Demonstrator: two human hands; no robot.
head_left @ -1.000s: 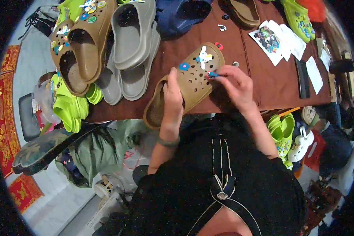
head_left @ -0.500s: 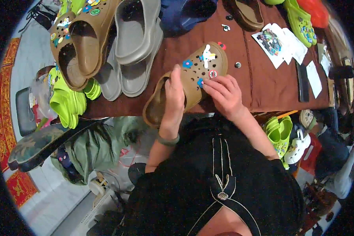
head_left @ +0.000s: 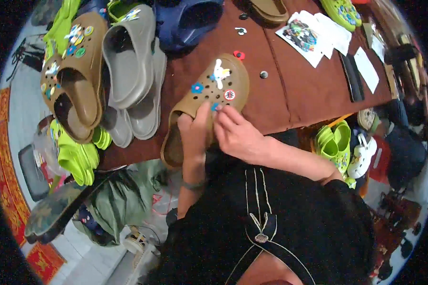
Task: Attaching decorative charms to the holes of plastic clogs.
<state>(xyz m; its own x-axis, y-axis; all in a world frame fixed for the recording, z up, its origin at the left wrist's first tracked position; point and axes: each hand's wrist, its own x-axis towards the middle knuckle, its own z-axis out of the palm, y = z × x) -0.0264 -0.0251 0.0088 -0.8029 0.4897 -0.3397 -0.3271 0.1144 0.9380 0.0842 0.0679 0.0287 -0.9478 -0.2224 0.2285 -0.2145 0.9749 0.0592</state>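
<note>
A brown clog (head_left: 240, 76) lies on the cloth-covered table, its toe pointing away to the right. My left hand (head_left: 194, 135) grips it at the foot opening, fingers reaching inside and thumb over the upper. With its fingertips, my right hand (head_left: 240, 137) pinches a small blue charm (head_left: 215, 107) at one of the clog's holes; how deep the charm sits is hidden. On the upper are a white figure charm (head_left: 219, 73), a blue flower charm (head_left: 197, 88) and a round red-and-white charm (head_left: 229, 95). A red charm (head_left: 238, 55) is beside the toe.
Grey clogs (head_left: 128, 61) and decorated brown clogs (head_left: 83, 47) stand at the left, with navy clogs (head_left: 190, 21) behind. A small grey disc (head_left: 264, 74) lies right of the toe. Charm packets (head_left: 302, 35) and a black strip (head_left: 352, 78) lie farther right. Green clogs (head_left: 335, 142) sit below the table edge.
My left hand has gone from lying flat along the clog's side to gripping it with fingers inside. My right hand stays at the blue charm. The whole view has shifted.
</note>
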